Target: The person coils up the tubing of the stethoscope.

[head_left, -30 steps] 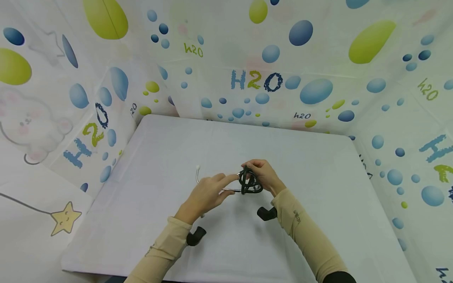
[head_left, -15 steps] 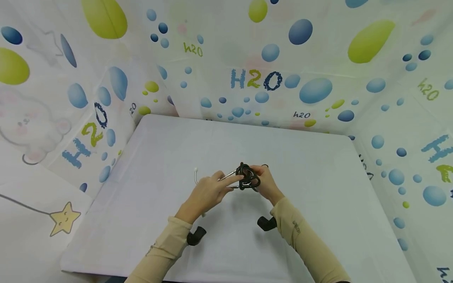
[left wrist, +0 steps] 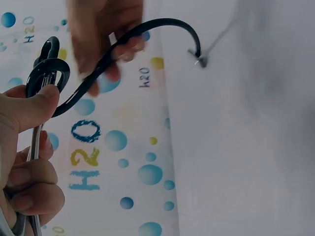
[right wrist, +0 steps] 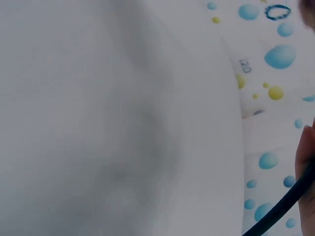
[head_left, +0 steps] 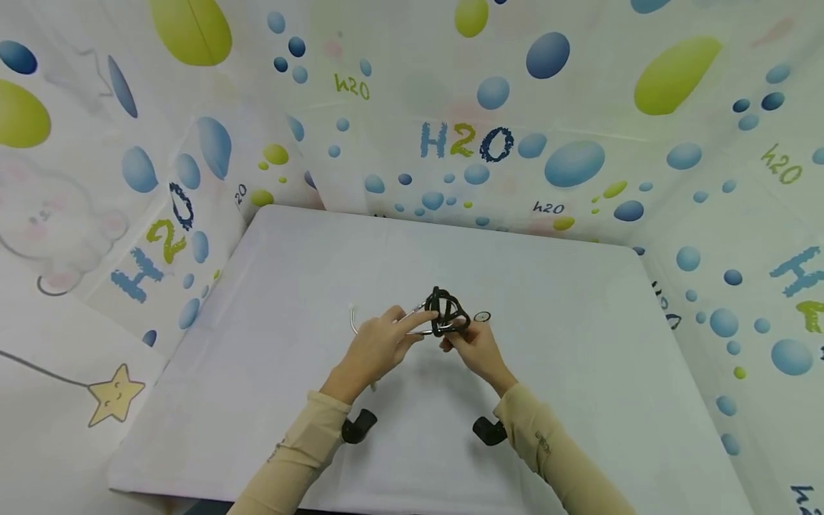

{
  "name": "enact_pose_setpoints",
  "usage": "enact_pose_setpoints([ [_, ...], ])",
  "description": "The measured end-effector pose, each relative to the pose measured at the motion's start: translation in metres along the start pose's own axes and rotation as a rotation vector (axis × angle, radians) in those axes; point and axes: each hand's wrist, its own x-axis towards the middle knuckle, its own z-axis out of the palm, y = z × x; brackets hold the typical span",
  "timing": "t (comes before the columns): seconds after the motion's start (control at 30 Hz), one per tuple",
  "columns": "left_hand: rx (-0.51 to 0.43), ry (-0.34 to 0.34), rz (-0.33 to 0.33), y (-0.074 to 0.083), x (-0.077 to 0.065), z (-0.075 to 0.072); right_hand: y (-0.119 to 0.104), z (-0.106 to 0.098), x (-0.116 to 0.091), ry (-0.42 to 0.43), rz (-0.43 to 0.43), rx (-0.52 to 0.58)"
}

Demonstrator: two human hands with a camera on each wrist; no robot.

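Observation:
My left hand (head_left: 378,348) grips a stethoscope by its silver metal ear tubes, with thumb and fingers wrapped round them in the left wrist view. Black tubing (left wrist: 160,22) is looped in a bundle at the left fingertips, and a free length arcs away from it. My right hand (head_left: 479,355) pinches that tubing just right of the bundle. Beyond the right fingers hangs the round chest piece (head_left: 482,316). A pale ear tip (head_left: 352,308) sticks out past the left hand. The right wrist view catches only finger edges and a strip of dark tubing (right wrist: 283,209).
A white-covered table (head_left: 553,307) lies beneath both hands. Patterned curtain walls (head_left: 386,107) stand behind it and at both sides. Black angular pieces (head_left: 359,427) sit at the wrists, by the beige sleeves (head_left: 296,450).
The right hand has moved from the top of the bundle down to its lower right, drawing out tubing with the chest piece. The left hand keeps its hold, and the bundle has shifted slightly up and left.

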Motion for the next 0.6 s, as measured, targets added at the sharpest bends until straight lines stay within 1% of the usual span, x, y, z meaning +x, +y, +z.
enact_pose_setpoints([
  [0.13,0.003,0.014,-0.033,-0.003,0.001,0.000,-0.003,0.007,-0.007,-0.048,-0.053,-0.012],
  [0.17,0.008,0.013,-0.038,-0.004,0.000,0.001,-0.005,0.008,-0.008,-0.044,-0.071,-0.022],
  [0.23,0.008,0.017,-0.042,-0.005,0.000,0.001,-0.009,0.009,-0.008,-0.026,-0.117,-0.078],
  [0.3,0.003,0.025,-0.046,-0.006,0.001,0.001,-0.013,0.008,-0.008,-0.006,-0.168,-0.169],
  [0.4,0.007,0.041,-0.063,-0.008,0.002,0.000,-0.020,0.007,-0.010,-0.004,-0.208,-0.318],
  [0.5,0.030,0.057,-0.101,-0.012,0.001,-0.002,-0.030,0.008,-0.013,-0.031,-0.209,-0.450],
  [0.6,0.050,0.054,-0.131,-0.015,0.000,-0.003,-0.042,0.008,-0.013,-0.073,-0.216,-0.569],
])
